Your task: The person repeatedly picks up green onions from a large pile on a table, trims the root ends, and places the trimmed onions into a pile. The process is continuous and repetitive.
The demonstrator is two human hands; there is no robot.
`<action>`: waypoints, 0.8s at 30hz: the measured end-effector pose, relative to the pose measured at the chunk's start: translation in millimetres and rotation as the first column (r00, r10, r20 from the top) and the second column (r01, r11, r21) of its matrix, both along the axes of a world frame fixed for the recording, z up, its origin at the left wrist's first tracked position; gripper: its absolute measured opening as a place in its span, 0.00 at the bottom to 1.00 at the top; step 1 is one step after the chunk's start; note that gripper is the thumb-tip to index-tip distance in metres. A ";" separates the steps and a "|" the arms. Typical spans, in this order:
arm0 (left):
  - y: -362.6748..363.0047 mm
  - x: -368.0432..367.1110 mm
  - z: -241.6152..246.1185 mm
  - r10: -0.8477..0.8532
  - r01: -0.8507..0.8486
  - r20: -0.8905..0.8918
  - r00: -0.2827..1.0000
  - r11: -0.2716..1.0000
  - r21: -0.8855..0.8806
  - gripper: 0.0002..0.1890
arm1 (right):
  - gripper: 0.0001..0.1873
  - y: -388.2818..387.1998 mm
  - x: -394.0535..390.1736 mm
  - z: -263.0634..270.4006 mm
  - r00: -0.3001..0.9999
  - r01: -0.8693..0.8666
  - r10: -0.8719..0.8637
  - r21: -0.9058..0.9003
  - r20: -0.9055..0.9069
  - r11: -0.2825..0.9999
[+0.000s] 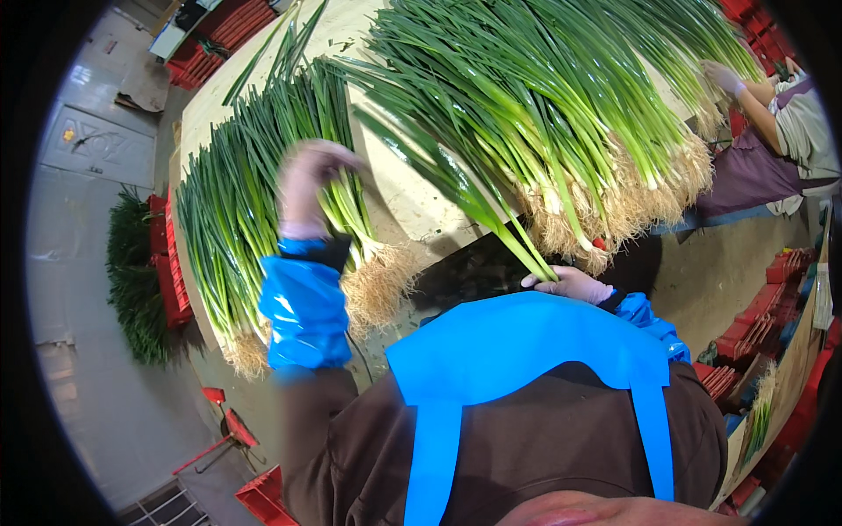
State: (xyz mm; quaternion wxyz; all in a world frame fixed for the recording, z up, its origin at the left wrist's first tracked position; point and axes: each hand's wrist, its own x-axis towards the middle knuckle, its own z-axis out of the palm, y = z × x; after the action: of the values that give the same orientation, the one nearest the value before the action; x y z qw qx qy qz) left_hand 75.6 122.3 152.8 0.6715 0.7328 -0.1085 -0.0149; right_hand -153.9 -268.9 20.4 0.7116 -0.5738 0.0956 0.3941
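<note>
My left hand (309, 181), gloved and blurred, is over the left row of green onions (250, 191); whether its fingers grip anything cannot be told. Beneath and beside it, a bunch with pale stems ends in tan roots (378, 283). Close to my blue apron (526, 342), my gloved right hand (572, 284) grips a few green onion stalks (473, 204) near their lower ends. Their leaves slant up and left across the pale tabletop (408, 184). A large pile of rooted green onions (526, 112) lies to the right of these stalks.
A co-worker's gloved hand (722, 77) touches more green onions at the far right. Red crates (174, 289) with greens stand left of the table. Other red crates (743, 329) are stacked at the right. A red-handled dustpan (237, 427) is on the floor.
</note>
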 end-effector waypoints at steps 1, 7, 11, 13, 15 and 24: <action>-22.0 -25.0 -24.8 -0.223 0.218 -0.211 0.952 0.975 -0.044 0.14 | 0.15 1.3 3.7 4.6 1.000 0.001 -0.002 -0.024 -0.015 1.000; -147.3 -116.5 -112.9 -0.746 0.554 -0.507 0.432 0.663 -0.504 0.28 | 0.19 15.0 27.7 33.3 0.973 -0.153 0.159 -0.047 0.170 0.987; -166.0 -111.6 -85.8 -0.617 0.302 -0.315 0.722 0.690 -0.658 0.28 | 0.19 40.7 53.0 55.0 0.939 -0.284 0.309 -0.166 0.152 0.944; -150.0 -107.2 -57.3 -0.504 0.140 -0.356 0.787 0.708 -0.693 0.25 | 0.24 56.4 72.8 63.5 0.921 -0.343 0.354 -0.092 0.161 0.935; -117.1 -88.2 -27.6 -0.305 0.045 -0.426 0.852 0.853 -0.519 0.21 | 0.31 77.6 88.5 64.2 0.689 -0.297 0.415 -0.290 0.594 0.910; 122.2 2.3 -12.8 0.116 -0.185 -0.521 0.845 0.979 -0.081 0.25 | 0.32 74.9 79.8 39.3 0.842 -0.273 0.360 -0.258 0.401 0.927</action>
State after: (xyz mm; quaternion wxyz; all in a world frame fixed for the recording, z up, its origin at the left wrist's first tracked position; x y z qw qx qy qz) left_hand 78.0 244.5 140.0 0.7209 0.6637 0.1319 -0.1499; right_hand -74.1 -194.0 59.7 0.5808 -0.7214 -0.1274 0.3550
